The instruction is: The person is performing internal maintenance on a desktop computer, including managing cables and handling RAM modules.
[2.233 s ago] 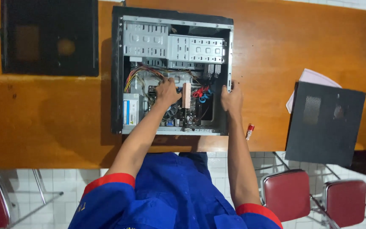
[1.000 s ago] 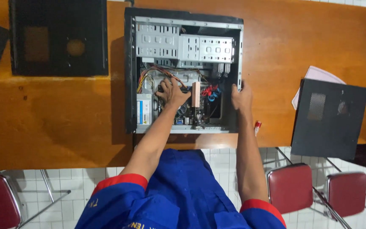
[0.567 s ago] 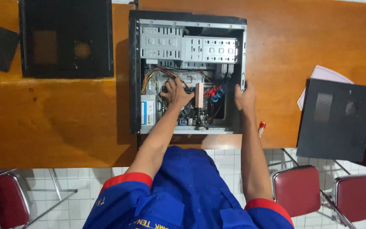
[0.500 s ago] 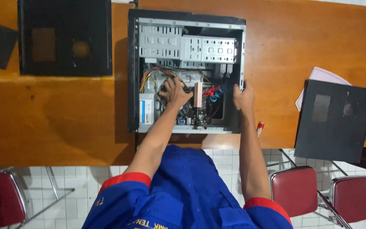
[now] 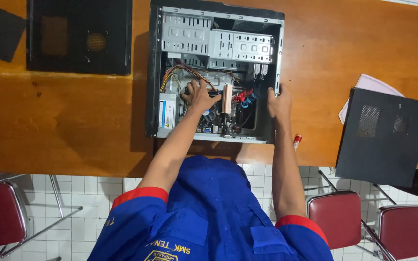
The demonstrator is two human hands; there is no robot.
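Note:
An open black computer case lies on its side on the wooden table, showing metal drive bays, coloured cables and a motherboard. My left hand reaches inside among the cables by the cooler; whether it grips anything is hidden. A vertical tan part stands just right of that hand. My right hand rests on the case's right wall, fingers curled over its edge.
A black case side panel lies at the table's upper left. Another black panel with white papers under it overhangs the table's right edge. A red marker lies by the case. Red chairs stand on the tiled floor.
The view has shifted slightly, so the case sits a little further right in the frame. Both hands keep their places in and on the case.

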